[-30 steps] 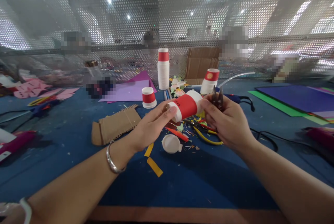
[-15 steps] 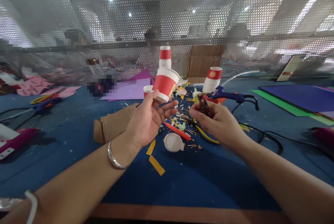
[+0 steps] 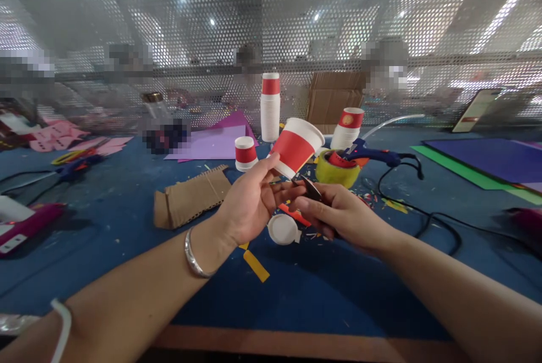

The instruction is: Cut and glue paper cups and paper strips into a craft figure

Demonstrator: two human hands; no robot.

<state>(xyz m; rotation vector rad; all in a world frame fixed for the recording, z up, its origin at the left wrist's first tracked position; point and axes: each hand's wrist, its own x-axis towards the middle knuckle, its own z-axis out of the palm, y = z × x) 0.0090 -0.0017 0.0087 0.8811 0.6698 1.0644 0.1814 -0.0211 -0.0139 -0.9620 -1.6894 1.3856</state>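
A red and white paper cup [image 3: 296, 147] is in my left hand [image 3: 249, 205], tilted, with its open rim up and to the right. My left thumb presses its side and the fingers curl below it. Just right of the cup's base, my right hand [image 3: 345, 213] is closed around dark scissors [image 3: 311, 188]. Their pointed blades show close to my left fingertips; the handles are hidden in my palm. Under my hands lies a white paper disc [image 3: 283, 230] with a small tab. An orange-red stick [image 3: 295, 214] is partly covered by my right hand.
A small upside-down cup [image 3: 245, 154], a tall cup stack [image 3: 270, 108] and another stack [image 3: 346, 128] stand behind. A blue glue gun [image 3: 372, 154] rests on a yellow tape roll [image 3: 336, 171], its cable trailing right. Folded cardboard [image 3: 195, 196] lies left; paper scraps litter the middle.
The cup in my left hand has moved right and slightly down, uncovering the small cup and tall stack. My right hand has come left and down, bringing the scissors near the cup's base.
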